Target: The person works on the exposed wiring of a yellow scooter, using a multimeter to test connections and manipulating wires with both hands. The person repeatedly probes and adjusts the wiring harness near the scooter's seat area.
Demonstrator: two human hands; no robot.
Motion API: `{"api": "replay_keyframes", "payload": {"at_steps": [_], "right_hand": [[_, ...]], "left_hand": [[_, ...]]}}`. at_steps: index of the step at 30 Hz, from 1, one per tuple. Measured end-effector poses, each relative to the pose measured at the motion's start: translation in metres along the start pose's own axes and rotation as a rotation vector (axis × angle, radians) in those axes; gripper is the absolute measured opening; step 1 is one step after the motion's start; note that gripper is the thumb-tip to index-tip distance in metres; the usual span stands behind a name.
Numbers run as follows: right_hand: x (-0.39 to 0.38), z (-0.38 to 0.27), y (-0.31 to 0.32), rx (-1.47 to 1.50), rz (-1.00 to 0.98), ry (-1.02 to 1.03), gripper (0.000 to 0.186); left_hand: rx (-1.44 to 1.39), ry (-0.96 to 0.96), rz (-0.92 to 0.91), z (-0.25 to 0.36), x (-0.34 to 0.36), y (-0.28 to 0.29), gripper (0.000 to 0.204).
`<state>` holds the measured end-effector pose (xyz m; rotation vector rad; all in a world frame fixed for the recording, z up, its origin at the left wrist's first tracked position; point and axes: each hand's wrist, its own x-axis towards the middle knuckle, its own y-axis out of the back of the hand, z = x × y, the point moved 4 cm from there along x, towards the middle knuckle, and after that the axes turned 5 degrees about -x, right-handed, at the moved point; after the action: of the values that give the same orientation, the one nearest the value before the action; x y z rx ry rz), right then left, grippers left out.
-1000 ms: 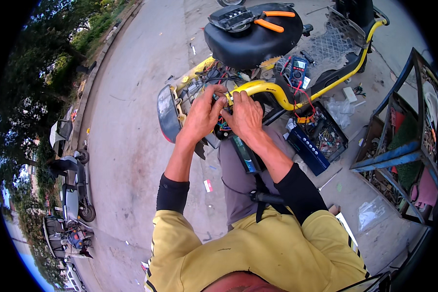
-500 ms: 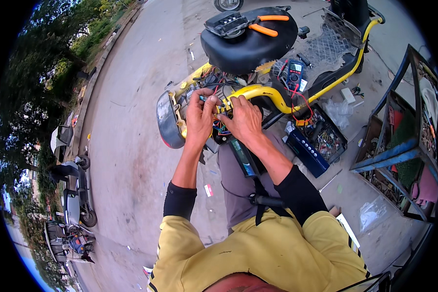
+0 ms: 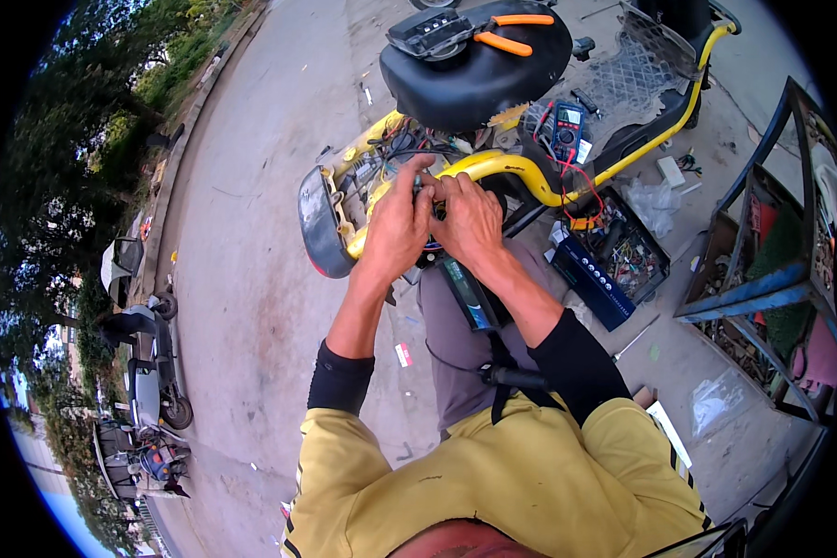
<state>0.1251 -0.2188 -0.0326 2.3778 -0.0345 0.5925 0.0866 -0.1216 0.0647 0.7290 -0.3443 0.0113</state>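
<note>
Both my hands meet over the exposed wiring at the rear of a yellow scooter frame [image 3: 521,167]. The fingers of my left hand [image 3: 396,228] are closed in a pinch, with a small teal bit showing at the tips. My right hand [image 3: 471,221] is pinched closed right beside it, fingertips almost touching the left ones. What lies between the fingers is mostly hidden. Loose wires [image 3: 405,141] run through the frame just beyond. A dark box with a green-blue label [image 3: 467,293] rests below my right wrist, against my leg. The black tail piece [image 3: 316,228] sits left of my left hand.
The black seat [image 3: 474,93] bears orange-handled pliers [image 3: 504,45] and a black device [image 3: 428,37]. A multimeter [image 3: 567,130] with red leads lies on the footboard. To the right are a blue box [image 3: 591,284], a parts tray [image 3: 658,272] and a metal rack [image 3: 739,299].
My hands have drawn closer together, the left moving right and turning so its back covers more of the wiring. The view has shifted slightly.
</note>
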Motion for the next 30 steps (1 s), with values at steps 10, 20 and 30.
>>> {"api": "replay_keyframes", "payload": {"at_steps": [10,20,30], "right_hand": [[-0.003,-0.003,0.005,0.014,0.049,0.019,0.051],[-0.003,-0.001,0.003,0.024,0.067,0.029,0.049],[-0.003,0.0,0.0,0.044,0.088,0.058,0.05]], "left_hand": [[0.302,-0.271,-0.146,-0.002,0.005,0.018,0.036],[0.04,-0.147,-0.154,-0.01,-0.006,0.016,0.016],[-0.154,-0.161,-0.026,-0.032,-0.018,0.012,0.023]]}}
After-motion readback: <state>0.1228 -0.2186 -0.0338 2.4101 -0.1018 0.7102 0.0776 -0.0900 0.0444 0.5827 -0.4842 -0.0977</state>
